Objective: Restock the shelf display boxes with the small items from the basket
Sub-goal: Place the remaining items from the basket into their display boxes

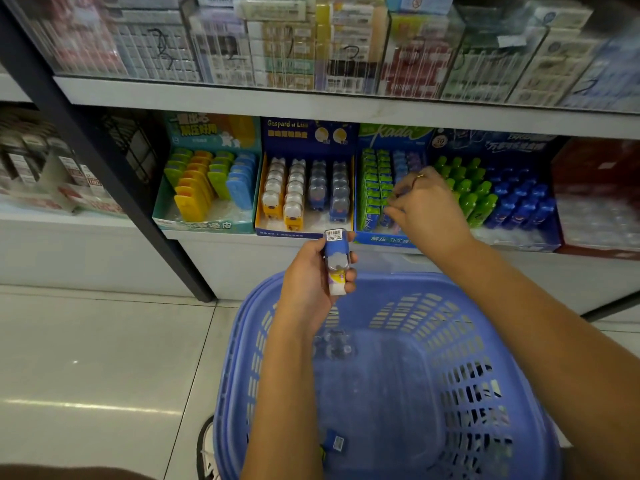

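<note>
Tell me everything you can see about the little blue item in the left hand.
The blue item is a small glossy pack with a white barcode sticker on its top end, a pale grey figure on its front and a yellow-and-white lower part. It stands roughly upright, gripped by the left hand, whose fingers curl round it, above the far rim of the blue basket.

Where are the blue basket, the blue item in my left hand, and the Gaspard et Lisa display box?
basket [391,278]: head view, far rim.
blue item [335,252]: head view, blue body under the barcode label.
Gaspard et Lisa display box [294,133]: head view, dark blue header card.
</note>
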{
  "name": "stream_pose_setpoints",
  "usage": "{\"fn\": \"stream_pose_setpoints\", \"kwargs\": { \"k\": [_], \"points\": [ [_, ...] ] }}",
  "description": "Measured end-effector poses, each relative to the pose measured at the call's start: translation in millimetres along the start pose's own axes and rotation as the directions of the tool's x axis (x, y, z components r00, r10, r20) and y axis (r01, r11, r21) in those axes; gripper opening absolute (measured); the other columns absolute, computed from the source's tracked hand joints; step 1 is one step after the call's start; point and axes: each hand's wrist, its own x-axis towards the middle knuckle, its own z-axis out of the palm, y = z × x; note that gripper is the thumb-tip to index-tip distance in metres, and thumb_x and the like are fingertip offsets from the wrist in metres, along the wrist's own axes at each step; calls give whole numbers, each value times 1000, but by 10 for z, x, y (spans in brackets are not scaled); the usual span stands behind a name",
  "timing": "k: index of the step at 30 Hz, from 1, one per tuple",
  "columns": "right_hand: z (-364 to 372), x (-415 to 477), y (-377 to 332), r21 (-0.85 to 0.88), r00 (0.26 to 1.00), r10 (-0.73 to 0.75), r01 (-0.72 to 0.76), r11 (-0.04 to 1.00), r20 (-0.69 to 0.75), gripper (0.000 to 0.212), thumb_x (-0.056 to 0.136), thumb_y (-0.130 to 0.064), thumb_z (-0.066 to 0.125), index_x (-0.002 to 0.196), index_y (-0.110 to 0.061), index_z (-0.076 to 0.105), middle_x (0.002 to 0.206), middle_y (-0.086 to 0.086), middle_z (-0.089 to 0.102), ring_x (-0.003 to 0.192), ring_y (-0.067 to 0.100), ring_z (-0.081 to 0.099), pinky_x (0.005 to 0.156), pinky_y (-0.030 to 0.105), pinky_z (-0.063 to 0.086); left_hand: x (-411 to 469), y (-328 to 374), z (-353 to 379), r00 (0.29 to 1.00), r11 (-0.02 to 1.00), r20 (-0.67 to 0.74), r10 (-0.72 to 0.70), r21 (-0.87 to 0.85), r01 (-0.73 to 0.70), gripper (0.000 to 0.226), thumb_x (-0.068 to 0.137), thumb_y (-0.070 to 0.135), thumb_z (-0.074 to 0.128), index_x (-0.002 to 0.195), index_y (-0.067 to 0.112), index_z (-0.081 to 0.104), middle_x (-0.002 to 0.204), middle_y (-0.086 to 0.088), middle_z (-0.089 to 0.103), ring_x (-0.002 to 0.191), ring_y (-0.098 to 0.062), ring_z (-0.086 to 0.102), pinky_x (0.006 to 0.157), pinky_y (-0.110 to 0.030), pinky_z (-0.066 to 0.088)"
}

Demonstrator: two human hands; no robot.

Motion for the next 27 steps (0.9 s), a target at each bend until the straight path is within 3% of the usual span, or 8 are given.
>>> {"fn": "stream_pose_setpoints", "kwargs": {
  "k": [4,7,10,13,17,21,23,27],
  "points": [
    [-88,-22,-9,-69,991,14,-5,998,132,28,94,-28,53,110,-11,69,124,9,56,119,30,39,97,41,36,-17,-20,30,999,1000,36,-12,-11,13,37,102,24,29,112,4,59,68,-7,58,47,-14,47,41,-20,38],
    [-220,-132,-80,196,991,109,-122,973,77,33,90,-31,60,118,-13,65,122,9,54,111,22,48,95,26,38,-59,-77,27,997,990,32,74,121,-78,29,102,27,37,109,7,57,74,-5,63,52,-12,50,46,-21,42],
    [-350,-292,-292,656,913,302,-407,635,274,40,80,-53,62,89,-15,71,81,2,69,63,7,62,62,13,45,-72,-128,20,957,818,28,289,512,-261,22,99,35,46,104,17,59,81,1,61,58,-5,50,53,-20,44],
    [-400,-379,-424,783,810,225,-583,217,541,45,67,-52,70,89,-13,70,72,4,72,63,13,69,54,18,52,-75,-171,56,882,603,107,458,692,-397,19,95,36,54,110,24,55,77,18,61,63,3,55,60,-14,45],
    [-304,-451,-550,815,805,213,-577,63,554,13,79,-22,73,86,-12,74,82,10,74,80,18,70,78,27,57,-70,-223,58,788,408,115,604,805,-430,30,90,27,64,115,29,48,109,5,61,94,-9,62,75,-21,52],
    [-209,-411,-744,844,809,273,-537,-21,521,14,93,-14,54,89,-13,67,80,5,70,76,14,69,79,29,53,-87,-190,70,737,365,92,670,823,-435,41,85,27,70,117,33,45,108,8,56,86,2,57,70,-15,48],
    [-208,-271,-784,874,838,312,-483,41,448,15,99,-16,44,94,-19,57,88,4,63,81,19,70,79,30,54,-81,-144,49,734,469,-5,679,772,-429,38,88,25,66,120,30,45,93,12,56,66,7,53,58,-11,44],
    [-177,114,-704,592,972,209,-232,772,108,29,94,-25,54,122,-15,57,110,9,54,94,19,55,79,21,39,-54,36,-123,797,816,-299,525,443,-371,24,97,7,47,120,11,53,80,2,64,51,1,48,49,-17,43]
  ]
}}
